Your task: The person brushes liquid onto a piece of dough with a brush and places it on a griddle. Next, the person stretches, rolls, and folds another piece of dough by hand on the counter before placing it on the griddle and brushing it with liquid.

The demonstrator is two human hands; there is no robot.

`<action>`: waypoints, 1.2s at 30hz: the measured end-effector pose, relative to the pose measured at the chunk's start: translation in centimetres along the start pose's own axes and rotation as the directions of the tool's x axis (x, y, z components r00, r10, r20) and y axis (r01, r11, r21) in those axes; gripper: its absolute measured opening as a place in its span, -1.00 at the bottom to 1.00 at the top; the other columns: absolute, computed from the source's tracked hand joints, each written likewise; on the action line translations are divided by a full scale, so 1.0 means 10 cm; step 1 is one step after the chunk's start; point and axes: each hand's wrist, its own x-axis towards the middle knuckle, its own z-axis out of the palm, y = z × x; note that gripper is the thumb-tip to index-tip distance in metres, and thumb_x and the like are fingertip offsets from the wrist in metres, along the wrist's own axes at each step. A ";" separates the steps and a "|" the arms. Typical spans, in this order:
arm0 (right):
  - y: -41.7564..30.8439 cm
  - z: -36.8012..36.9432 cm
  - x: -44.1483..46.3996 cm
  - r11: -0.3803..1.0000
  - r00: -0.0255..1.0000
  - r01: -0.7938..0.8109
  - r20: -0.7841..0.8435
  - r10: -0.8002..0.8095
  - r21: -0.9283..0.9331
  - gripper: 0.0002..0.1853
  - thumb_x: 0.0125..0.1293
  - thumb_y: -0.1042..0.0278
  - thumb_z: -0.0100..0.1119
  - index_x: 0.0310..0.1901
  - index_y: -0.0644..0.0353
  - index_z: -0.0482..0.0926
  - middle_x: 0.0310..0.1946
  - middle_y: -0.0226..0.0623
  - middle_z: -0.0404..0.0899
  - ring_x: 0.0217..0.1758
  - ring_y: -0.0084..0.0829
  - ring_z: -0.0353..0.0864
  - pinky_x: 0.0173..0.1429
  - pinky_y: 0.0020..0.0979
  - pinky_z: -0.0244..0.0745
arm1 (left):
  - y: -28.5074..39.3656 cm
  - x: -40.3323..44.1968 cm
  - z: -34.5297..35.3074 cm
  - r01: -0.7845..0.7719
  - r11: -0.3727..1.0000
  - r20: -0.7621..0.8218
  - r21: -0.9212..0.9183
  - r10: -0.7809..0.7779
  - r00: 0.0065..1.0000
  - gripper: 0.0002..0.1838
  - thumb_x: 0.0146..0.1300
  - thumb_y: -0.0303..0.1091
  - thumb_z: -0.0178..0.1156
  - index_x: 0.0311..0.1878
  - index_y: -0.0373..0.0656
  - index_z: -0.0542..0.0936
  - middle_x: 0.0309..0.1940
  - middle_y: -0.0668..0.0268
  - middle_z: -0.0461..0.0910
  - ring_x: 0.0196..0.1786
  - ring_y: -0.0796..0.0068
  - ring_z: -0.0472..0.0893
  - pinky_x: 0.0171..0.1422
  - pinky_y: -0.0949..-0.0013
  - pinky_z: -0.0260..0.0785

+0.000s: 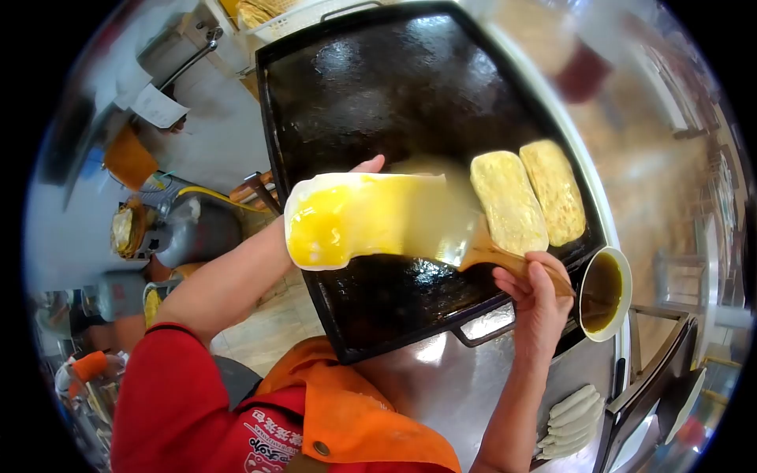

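Observation:
A long, flat piece of pale dough [315,225], coated with glossy yellow oil, lies across my left hand [371,164] above the griddle [363,118]. Only fingertips show past its far edge; the dough hides the rest of that hand. My right hand [538,296] is closed around the wooden handle of a wide brush [493,251]. Motion smears the brush's head, which overlaps the right end of the dough. Two cooked-looking oblong flatbreads [509,201] rest side by side on the right of the griddle. Beside my right hand stands a white bowl [628,296] of dark yellow oil.
Several pale dough rolls [574,422] lie on the metal counter [441,386] at lower right. A griddle handle [471,337] juts out at the front. Left of the griddle are a grey gas cylinder [206,236] and a yellow hose [221,197]. A white basket [296,24] sits at the back.

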 end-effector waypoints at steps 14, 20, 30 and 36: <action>0.14 -0.38 -0.61 0.954 0.830 0.281 -0.525 -0.189 0.101 -0.76 0.43 0.44 0.02 0.04 0.39 0.42 -0.14 0.01 0.61 -0.19 -0.17 0.73 -0.02 -0.34 0.68 | -0.61 0.87 -0.32 0.256 -0.749 0.407 0.610 0.574 0.710 -0.33 0.46 -0.06 -0.07 0.50 -0.25 0.15 0.54 0.02 0.02 0.59 0.00 -0.05 0.62 0.00 -0.26; 0.38 -0.25 -0.71 0.941 0.881 0.199 -0.471 -0.049 0.273 -0.75 0.45 0.35 0.06 0.04 0.32 0.43 -0.14 -0.04 0.66 -0.10 -0.23 0.75 -0.05 -0.41 0.73 | -0.60 0.91 -0.15 0.198 -0.509 0.222 0.838 0.649 0.728 -0.33 0.44 -0.17 -0.07 0.49 -0.37 0.11 0.54 -0.07 -0.02 0.61 -0.02 -0.12 0.63 0.02 -0.25; 0.43 -0.14 -0.70 0.995 0.947 -0.001 -0.320 0.032 0.098 -0.83 0.39 0.55 0.09 -0.05 0.44 0.48 -0.16 0.00 0.59 -0.17 -0.10 0.75 -0.05 -0.27 0.73 | -0.29 0.77 -0.26 0.134 -0.854 0.398 0.503 0.366 0.841 -0.36 0.48 -0.13 -0.16 0.53 -0.22 0.07 0.57 0.09 -0.04 0.62 0.18 -0.09 0.67 0.15 -0.26; 0.41 -0.31 -0.74 1.000 0.943 0.023 -0.333 -0.021 0.002 -0.86 0.38 0.59 0.09 -0.10 0.48 0.50 -0.20 -0.01 0.59 -0.21 -0.10 0.74 -0.05 -0.24 0.74 | -0.37 0.81 -0.25 0.116 -0.837 0.362 0.534 0.351 0.863 -0.35 0.48 -0.12 -0.17 0.55 -0.16 0.03 0.59 0.10 -0.10 0.63 0.20 -0.13 0.67 0.16 -0.29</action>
